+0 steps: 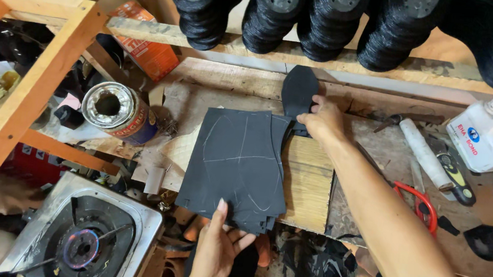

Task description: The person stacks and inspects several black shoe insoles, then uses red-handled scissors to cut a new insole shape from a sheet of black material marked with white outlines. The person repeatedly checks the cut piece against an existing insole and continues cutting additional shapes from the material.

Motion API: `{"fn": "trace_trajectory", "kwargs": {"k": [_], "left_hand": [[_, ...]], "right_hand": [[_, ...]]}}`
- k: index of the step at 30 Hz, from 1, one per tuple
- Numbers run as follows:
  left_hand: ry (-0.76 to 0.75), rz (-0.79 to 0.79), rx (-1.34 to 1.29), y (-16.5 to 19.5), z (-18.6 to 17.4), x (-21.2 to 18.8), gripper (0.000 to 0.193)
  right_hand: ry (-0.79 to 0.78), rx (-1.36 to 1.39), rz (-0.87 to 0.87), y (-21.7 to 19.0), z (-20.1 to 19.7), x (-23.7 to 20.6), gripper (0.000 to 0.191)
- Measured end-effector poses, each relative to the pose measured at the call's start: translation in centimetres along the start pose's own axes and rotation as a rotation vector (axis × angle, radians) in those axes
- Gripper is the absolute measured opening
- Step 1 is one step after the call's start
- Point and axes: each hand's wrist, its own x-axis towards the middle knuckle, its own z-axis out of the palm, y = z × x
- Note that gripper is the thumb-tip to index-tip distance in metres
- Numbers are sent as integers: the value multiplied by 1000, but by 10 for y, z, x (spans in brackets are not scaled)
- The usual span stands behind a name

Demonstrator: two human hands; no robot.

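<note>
1. While several thin black sheets (238,162) lie stacked on the counter (379,152), their exact number cannot be told; the top one carries chalk lines. One sole-shaped black piece (299,92) lies at the stack's far right corner.
2. Five stacks of black soles (332,19) hang over a wooden shelf (148,30) above.
3. One open tin can (118,113) lies on its side left of the stack; one white jug (491,137), one white roll (425,154) and one pair of red-handled scissors (420,202) sit to the right. One gas burner (86,241) stands below left.
4. The stack's near edge overhangs the counter edge; a bare wooden board (306,181) to its right gives open room.
5. The left hand (216,251) has its grip pinched on the stack's near edge, thumb on top.
6. The right hand (321,121) has its grip closed narrow on the sole-shaped black piece.
</note>
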Motion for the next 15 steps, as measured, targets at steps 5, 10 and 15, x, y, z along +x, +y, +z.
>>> {"fn": "trace_trajectory", "kwargs": {"k": [5, 10, 15], "left_hand": [[135, 51, 44, -4, 1, 5, 55], [201, 15, 69, 1, -23, 4, 52], [89, -65, 229, 2, -50, 3, 57]], "right_hand": [[-55, 81, -36, 13, 6, 19, 80], [-70, 30, 11, 3, 28, 23, 79], [-183, 189, 24, -7, 38, 13, 76]]}}
